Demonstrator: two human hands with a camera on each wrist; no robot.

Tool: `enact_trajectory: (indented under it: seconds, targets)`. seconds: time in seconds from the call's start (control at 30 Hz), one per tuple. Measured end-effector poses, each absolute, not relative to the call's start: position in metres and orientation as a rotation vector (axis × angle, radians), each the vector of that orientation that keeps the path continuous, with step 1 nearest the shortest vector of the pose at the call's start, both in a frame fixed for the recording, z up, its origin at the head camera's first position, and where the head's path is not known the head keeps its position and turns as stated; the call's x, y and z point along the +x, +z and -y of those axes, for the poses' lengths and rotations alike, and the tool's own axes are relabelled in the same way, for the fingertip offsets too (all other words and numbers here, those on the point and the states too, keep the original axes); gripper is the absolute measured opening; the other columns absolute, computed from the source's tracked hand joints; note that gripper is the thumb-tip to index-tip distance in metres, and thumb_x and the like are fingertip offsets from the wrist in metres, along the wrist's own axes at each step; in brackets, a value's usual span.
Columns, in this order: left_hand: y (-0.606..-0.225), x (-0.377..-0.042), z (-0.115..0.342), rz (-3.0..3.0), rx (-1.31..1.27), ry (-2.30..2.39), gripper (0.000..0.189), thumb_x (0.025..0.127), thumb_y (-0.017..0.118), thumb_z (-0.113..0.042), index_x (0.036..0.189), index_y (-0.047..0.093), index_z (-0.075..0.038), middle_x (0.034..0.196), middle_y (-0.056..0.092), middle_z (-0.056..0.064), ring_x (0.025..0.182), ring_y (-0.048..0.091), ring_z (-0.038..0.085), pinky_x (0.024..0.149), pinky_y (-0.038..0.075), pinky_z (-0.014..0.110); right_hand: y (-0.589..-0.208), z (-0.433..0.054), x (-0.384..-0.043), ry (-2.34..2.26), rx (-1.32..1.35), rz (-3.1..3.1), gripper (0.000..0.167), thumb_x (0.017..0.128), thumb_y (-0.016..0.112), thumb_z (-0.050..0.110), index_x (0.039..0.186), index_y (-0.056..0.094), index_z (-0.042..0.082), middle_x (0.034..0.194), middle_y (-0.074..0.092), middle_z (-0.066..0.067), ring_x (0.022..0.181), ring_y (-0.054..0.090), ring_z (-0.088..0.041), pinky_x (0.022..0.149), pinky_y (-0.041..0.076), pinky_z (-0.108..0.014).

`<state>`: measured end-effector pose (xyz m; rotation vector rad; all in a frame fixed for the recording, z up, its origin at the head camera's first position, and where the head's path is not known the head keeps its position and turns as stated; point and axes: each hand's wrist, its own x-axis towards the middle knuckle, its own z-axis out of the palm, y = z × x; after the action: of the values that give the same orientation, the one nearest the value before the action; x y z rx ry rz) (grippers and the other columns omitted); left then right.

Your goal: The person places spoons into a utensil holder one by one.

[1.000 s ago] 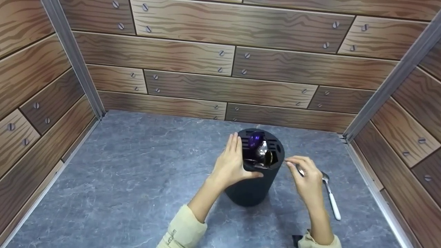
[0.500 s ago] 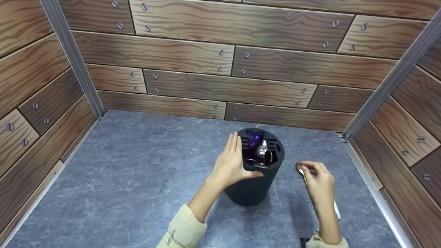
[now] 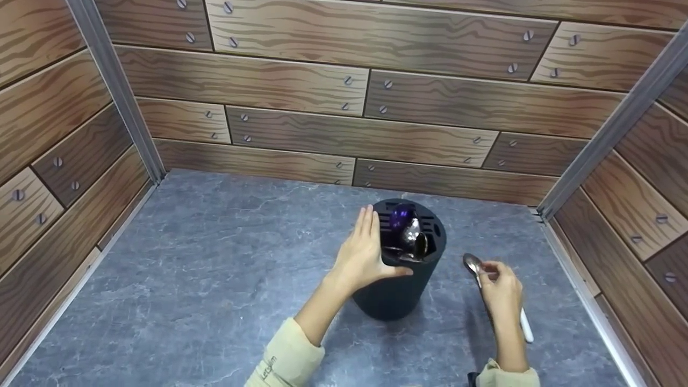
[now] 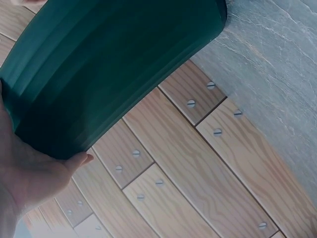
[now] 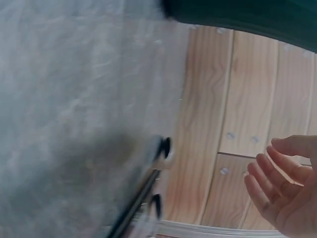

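Note:
A dark round utensil holder (image 3: 395,290) with a slotted top stands upright on the table, and it looks dark green in the left wrist view. Shiny rounded utensil heads, one purple (image 3: 401,216) and one silver (image 3: 413,232), show in its top opening. My left hand (image 3: 359,260) rests against its left side, fingers straight up to the rim and thumb stretched across the front. Over two spoons to the right is my right hand (image 3: 501,287), fingers loosely bent and holding nothing in the right wrist view. One spoon (image 3: 472,262) has a dark handle; the other has a white handle (image 3: 525,327), partly hidden.
The grey marbled table (image 3: 215,279) is bounded by wood-plank walls (image 3: 301,123). Metal corner posts (image 3: 121,97) stand at the back left and back right. A metal strip (image 3: 591,301) runs along the right edge.
My right hand has moved right and toward me, from beside the holder's rim to over the spoons, lowering toward the table. The left hand and the holder have stayed put.

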<state>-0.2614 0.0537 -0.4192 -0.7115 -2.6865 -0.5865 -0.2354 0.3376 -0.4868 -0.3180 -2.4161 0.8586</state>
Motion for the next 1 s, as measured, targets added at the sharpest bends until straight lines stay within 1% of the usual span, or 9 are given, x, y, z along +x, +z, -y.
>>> enact_trajectory:
  seconds: [0.1,0.27,0.37,0.47,0.53,0.63,0.77,0.93,1.0]
  targets:
    - [-0.419,-0.261,-0.054,2.683,-0.71,-0.606,0.123,0.06,0.061,-0.076,0.139,0.023,0.011,0.146,0.019,0.025,0.135,0.014,0.032,0.104,0.027,0.036,-0.494,-0.342,-0.236,0.855,-0.387,2.481,0.022,0.083,0.062,0.007,0.102,0.062,-0.004,0.096,0.062,-0.021,0.086,0.06,-0.037,0.075,0.041,-0.05]
    - [-0.419,-0.261,-0.055,2.692,-0.712,-0.614,0.123,0.06,0.061,-0.076,0.139,0.023,0.011,0.146,0.018,0.025,0.135,0.015,0.033,0.104,0.026,0.036,-0.505,-0.35,-0.239,0.819,-0.447,2.589,0.027,0.082,0.061,0.008,0.105,0.058,-0.006,0.099,0.059,-0.024,0.091,0.056,-0.041,0.074,0.041,-0.053]
    - [-0.418,-0.262,-0.055,2.699,-0.711,-0.608,0.124,0.06,0.06,-0.077,0.139,0.022,0.011,0.146,0.018,0.025,0.135,0.015,0.033,0.104,0.026,0.036,-0.511,-0.355,-0.241,0.802,-0.489,2.679,0.033,0.08,0.061,0.007,0.109,0.054,-0.008,0.102,0.056,-0.027,0.095,0.052,-0.045,0.076,0.04,-0.054]
    - [-0.418,-0.261,-0.055,2.705,-0.706,-0.598,0.124,0.06,0.06,-0.077,0.139,0.022,0.011,0.146,0.017,0.025,0.135,0.014,0.032,0.104,0.026,0.036,-0.514,-0.359,-0.244,0.797,-0.555,2.789,0.04,0.081,0.06,0.01,0.115,0.049,-0.009,0.108,0.052,-0.031,0.099,0.049,-0.048,0.079,0.039,-0.055]
    - [-0.417,-0.261,-0.055,2.706,-0.704,-0.591,0.124,0.06,0.059,-0.077,0.139,0.022,0.011,0.146,0.016,0.025,0.135,0.014,0.032,0.104,0.026,0.036,-0.514,-0.362,-0.246,0.797,-0.598,2.854,0.042,0.083,0.058,0.013,0.116,0.046,-0.01,0.109,0.05,-0.032,0.1,0.048,-0.05,0.079,0.04,-0.056]
    - [-0.417,-0.261,-0.055,2.711,-0.701,-0.592,0.124,0.06,0.059,-0.077,0.14,0.022,0.01,0.147,0.016,0.024,0.135,0.013,0.032,0.104,0.026,0.036,-0.514,-0.366,-0.25,0.781,-0.652,2.921,0.033,0.083,0.058,0.016,0.103,0.051,-0.009,0.104,0.052,-0.033,0.095,0.05,-0.051,0.074,0.042,-0.056]
    - [-0.417,-0.261,-0.056,2.723,-0.698,-0.605,0.125,0.06,0.059,-0.078,0.14,0.021,0.009,0.147,0.015,0.023,0.136,0.011,0.03,0.104,0.026,0.036,-0.515,-0.371,-0.255,0.742,-0.682,2.984,0.02,0.082,0.056,0.016,0.083,0.052,-0.004,0.096,0.053,-0.033,0.092,0.051,-0.051,0.068,0.043,-0.056]
    - [-0.417,-0.259,-0.055,2.722,-0.697,-0.603,0.125,0.06,0.06,-0.077,0.14,0.021,0.01,0.147,0.016,0.023,0.136,0.012,0.031,0.104,0.027,0.036,-0.52,-0.374,-0.261,0.685,-0.672,3.024,0.014,0.081,0.055,0.012,0.078,0.055,-0.002,0.097,0.054,-0.033,0.093,0.052,-0.051,0.069,0.043,-0.057]
    - [-0.417,-0.259,-0.054,2.72,-0.698,-0.6,0.124,0.06,0.06,-0.077,0.14,0.021,0.01,0.147,0.016,0.023,0.136,0.012,0.031,0.104,0.027,0.036,-0.522,-0.375,-0.262,0.665,-0.659,3.028,0.012,0.08,0.055,0.01,0.074,0.055,-0.001,0.096,0.056,-0.033,0.091,0.053,-0.05,0.07,0.042,-0.058]
